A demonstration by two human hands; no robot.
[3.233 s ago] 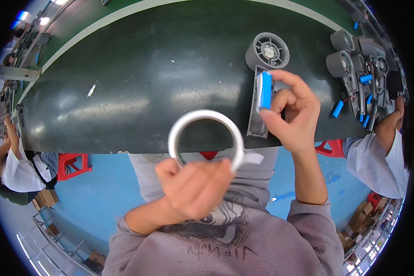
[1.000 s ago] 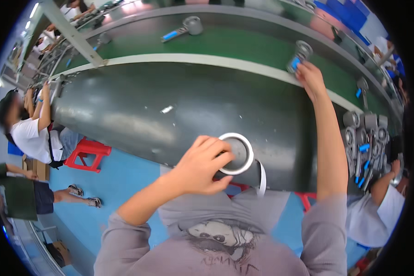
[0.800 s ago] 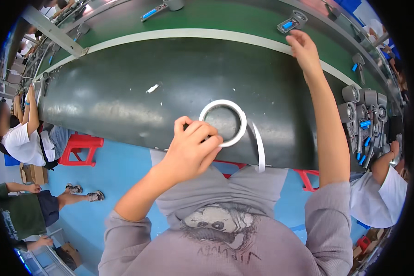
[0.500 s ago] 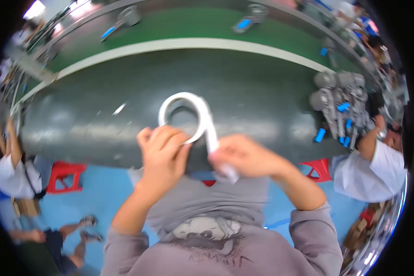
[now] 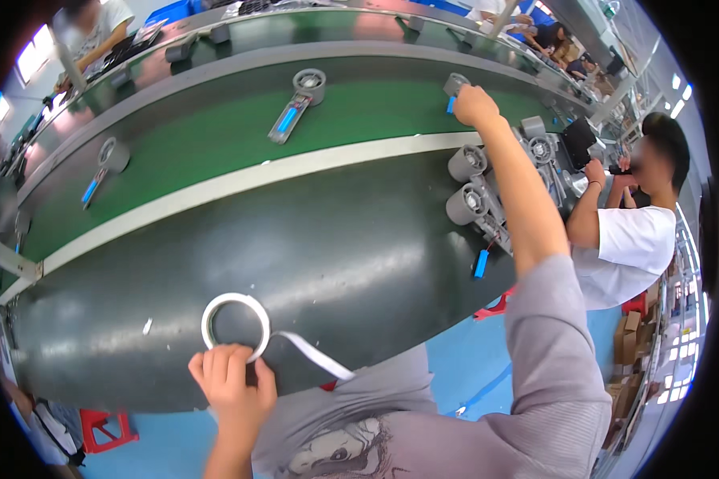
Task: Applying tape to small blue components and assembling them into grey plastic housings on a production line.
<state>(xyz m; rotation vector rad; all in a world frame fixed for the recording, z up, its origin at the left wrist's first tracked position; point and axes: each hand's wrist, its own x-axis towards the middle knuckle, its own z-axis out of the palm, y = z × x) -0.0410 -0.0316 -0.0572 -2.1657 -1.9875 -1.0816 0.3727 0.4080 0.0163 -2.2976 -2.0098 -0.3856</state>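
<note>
The tape roll (image 5: 235,326) lies flat at the near edge of the dark table (image 5: 351,255), a loose strip trailing right. Light and stiff, it is best held by its rim, where the left hand (image 5: 233,383) pinches it. The right hand (image 5: 474,104), far out on the green belt (image 5: 216,136), closes on a small grey part (image 5: 455,84).

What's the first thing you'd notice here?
The white tape roll, lying on the dark table with a loose strip trailing right, held by the left hand. Next, the right hand, stretched far out onto the green belt and touching a grey and blue part.
</note>
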